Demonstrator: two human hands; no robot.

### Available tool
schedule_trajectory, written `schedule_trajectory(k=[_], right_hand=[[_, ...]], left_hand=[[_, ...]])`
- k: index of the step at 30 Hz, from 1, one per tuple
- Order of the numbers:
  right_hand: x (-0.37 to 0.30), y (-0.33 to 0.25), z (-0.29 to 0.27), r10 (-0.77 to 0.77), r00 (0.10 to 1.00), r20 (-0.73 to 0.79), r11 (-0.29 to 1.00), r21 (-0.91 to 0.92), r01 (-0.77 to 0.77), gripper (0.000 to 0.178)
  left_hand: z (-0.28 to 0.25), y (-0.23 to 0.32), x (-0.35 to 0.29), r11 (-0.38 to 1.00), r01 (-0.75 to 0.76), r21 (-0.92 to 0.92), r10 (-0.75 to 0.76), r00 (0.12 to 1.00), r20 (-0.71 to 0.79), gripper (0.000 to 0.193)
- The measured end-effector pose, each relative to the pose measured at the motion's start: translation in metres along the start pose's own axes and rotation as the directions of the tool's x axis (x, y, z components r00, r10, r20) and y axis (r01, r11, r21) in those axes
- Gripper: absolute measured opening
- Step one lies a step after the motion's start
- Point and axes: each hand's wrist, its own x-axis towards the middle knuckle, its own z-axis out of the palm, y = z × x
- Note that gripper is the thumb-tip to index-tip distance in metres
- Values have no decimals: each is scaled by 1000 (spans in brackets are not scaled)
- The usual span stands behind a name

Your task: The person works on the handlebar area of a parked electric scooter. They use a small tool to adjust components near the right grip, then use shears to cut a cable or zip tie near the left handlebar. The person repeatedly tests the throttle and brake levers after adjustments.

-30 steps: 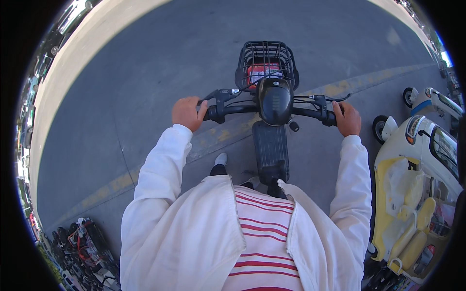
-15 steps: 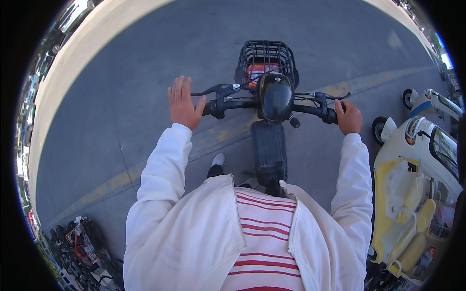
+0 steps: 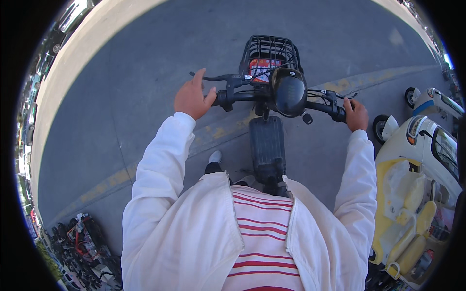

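Note:
Ahead of me is an electric scooter with black handlebars [image 3: 245,95], a dark rounded instrument pod [image 3: 288,92] and a black wire front basket [image 3: 272,48]. My left hand [image 3: 192,97] is curled around the end of the left handlebar grip, with its index finger up at the brake lever [image 3: 216,77] and its thumb apart. The palm hides most of that grip. My right hand [image 3: 357,115] wraps the right handlebar grip [image 3: 339,114], its fingers bent over it. A key fob [image 3: 307,119] hangs under the pod. Red and white printed material [image 3: 262,69] shows in the basket.
Two small light-coloured vehicles stand at the right; the nearer one [image 3: 388,194] has yellow seats. Several parked two-wheelers [image 3: 85,242] crowd the lower left. A faded yellow line [image 3: 218,130] crosses the grey pavement. My shoe [image 3: 215,156] is on the ground at the left.
My left hand's outstretched fingers have curled in toward the grip, the index finger staying up. The handlebars have turned slightly clockwise, and the basket and pod have shifted right. My right hand keeps its hold.

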Motion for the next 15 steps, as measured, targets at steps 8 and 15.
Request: schedule_trajectory(k=[8,15], right_hand=[[-9,-8,-7,-10,998,58,1000,-23,11,50],[-11,-3,1,55,997,48,998,0,-55,52]], left_hand=[[-2,-10,14,930,-279,240,326,928,-183,46],[-6,-9,32,920,-323,221,350,931,-99,28]])
